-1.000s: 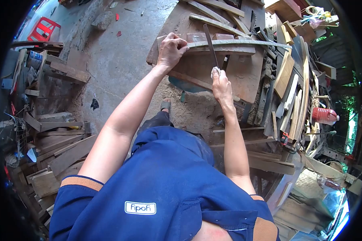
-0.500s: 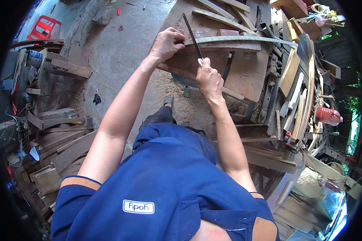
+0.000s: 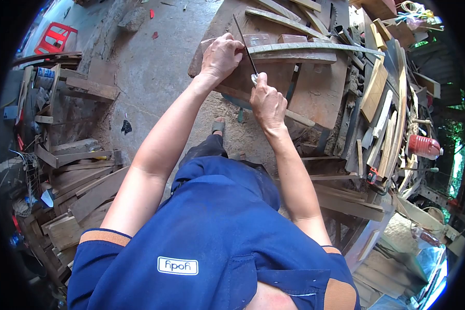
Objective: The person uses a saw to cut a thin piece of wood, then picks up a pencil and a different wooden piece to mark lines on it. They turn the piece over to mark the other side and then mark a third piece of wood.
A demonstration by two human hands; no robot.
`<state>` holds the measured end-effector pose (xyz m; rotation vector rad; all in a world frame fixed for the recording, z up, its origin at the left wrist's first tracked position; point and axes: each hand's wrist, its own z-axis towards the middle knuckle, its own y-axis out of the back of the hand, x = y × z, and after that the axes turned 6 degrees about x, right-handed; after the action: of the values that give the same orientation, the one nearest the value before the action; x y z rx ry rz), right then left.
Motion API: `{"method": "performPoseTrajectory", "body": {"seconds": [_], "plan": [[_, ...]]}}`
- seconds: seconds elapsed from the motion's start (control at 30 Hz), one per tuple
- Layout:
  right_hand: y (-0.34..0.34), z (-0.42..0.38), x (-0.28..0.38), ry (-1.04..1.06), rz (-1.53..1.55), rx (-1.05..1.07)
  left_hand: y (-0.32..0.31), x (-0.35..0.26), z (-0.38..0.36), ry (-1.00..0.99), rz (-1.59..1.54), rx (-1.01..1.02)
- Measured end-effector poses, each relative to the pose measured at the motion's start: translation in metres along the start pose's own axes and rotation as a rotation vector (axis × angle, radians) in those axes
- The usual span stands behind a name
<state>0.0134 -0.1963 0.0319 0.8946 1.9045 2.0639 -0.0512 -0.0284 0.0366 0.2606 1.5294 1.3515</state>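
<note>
My right hand (image 3: 268, 101) is closed round the pale handle of a long, thin, dark-bladed tool (image 3: 244, 44), its blade pointing up and away to the left. Across the blade from it, my left hand (image 3: 222, 58) has its fingers bent and pinched at the near-left end of a pale curved strip (image 3: 305, 46). The blade overlaps that end, close by my left fingertips. Under the strip lies a straight wooden board (image 3: 294, 57), and wooden blocks (image 3: 257, 40) sit just behind it. All of this rests on a brown wooden worktop (image 3: 323, 98).
More wood strips (image 3: 281, 21) lie at the back of the worktop. Stacked timber (image 3: 373, 88) and a red bottle (image 3: 423, 146) stand on the right. Wood offcuts (image 3: 95, 194) pile up on the left, with a red plastic stool (image 3: 57, 37) farther off.
My left hand has shifted right, closer to the blade, uncovering more of the worktop on its left. The blade has tilted slightly left; my right hand stays nearly in place.
</note>
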Motion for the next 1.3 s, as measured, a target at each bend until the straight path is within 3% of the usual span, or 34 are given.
{"method": "performPoseTrajectory", "body": {"seconds": [0.37,0.43,0.5,0.57,0.77,0.87,1.3], "plan": [[0.004,0.000,0.004,-0.021,0.047,0.074,0.006,-0.008,-0.001,0.044,0.122,-0.006],[0.006,0.002,0.003,-0.017,0.040,0.074,0.008,0.000,0.003,0.026,0.052,0.048],[0.007,0.005,0.001,-0.021,0.038,0.077,0.018,0.011,0.010,0.115,-0.228,0.198],[0.007,0.005,0.000,-0.027,0.038,0.081,0.028,0.018,0.012,0.189,-0.302,0.294],[0.003,0.004,0.002,-0.021,0.029,0.065,0.012,0.009,0.007,0.069,-0.212,0.177],[0.004,0.004,0.003,-0.033,0.021,0.083,0.002,-0.003,0.002,-0.015,0.133,-0.012],[-0.002,0.044,0.020,-0.030,0.120,0.104,0.011,-0.013,0.007,0.020,0.215,0.076]]}}
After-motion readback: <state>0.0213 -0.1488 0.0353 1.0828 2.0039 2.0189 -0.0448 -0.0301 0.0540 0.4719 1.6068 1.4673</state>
